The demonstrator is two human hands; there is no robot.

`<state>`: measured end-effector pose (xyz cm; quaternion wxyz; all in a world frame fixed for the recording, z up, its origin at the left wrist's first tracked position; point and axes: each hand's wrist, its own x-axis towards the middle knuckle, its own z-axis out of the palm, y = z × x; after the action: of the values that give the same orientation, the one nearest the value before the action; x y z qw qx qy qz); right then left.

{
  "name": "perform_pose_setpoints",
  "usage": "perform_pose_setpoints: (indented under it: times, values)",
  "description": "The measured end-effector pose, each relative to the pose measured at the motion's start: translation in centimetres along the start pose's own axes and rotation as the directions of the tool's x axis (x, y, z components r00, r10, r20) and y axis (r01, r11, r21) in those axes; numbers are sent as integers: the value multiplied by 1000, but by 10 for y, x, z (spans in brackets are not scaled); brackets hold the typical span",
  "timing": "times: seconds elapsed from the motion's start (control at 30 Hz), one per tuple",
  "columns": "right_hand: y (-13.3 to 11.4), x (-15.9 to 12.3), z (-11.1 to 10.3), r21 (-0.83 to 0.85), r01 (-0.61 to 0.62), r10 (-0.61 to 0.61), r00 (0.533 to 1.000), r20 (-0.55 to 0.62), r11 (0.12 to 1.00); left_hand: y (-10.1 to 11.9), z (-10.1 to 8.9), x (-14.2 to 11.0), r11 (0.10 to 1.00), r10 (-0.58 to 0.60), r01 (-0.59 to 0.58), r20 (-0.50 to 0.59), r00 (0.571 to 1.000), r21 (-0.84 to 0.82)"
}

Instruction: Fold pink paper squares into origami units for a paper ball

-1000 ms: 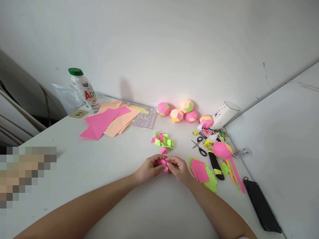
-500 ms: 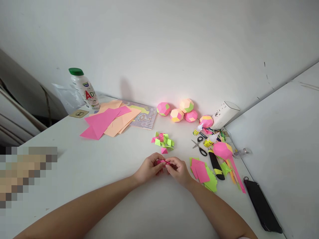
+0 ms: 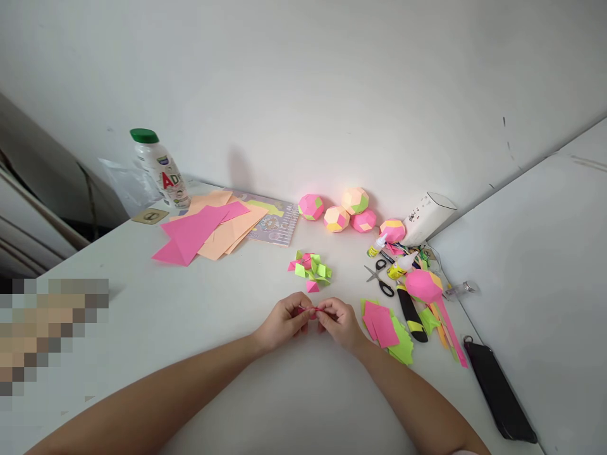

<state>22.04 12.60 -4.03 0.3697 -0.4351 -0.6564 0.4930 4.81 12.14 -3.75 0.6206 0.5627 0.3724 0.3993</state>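
Observation:
My left hand and my right hand meet at the front middle of the table, both closed. Between their fingertips they pinch a small piece of pink paper, mostly hidden by the fingers. Just beyond the hands lies a loose group of folded green and pink paper pieces. To the right of my right hand is a stack of pink and green paper squares. Faceted paper balls in pink, peach and green rest against the wall.
Scissors, glue bottles, a black-and-yellow cutter and paper strips crowd the right side. A black phone-like case lies near the right edge. At the back left are large paper sheets, a notebook and a white bottle.
The pink paper between my fingertips has turned and now shows less of its surface. My fingers have shifted slightly; the other things on the table stay put.

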Motion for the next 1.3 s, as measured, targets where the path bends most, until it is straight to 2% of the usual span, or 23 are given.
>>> perform_pose_setpoints:
  times: [0.33,0.97,1.3]
  values:
    - [-2,0,-1,22,-10,10,1000,14,1000,-1,1,1,1000,-11,11,18,1000,-2]
    - [3,0,-3,138,-55,53,998,20,989,-1,-2,2,995,94,-93,26,995,-44]
    - [3,-1,-2,55,-26,25,999,20,998,-2,0,3,999,39,-38,45,998,-32]
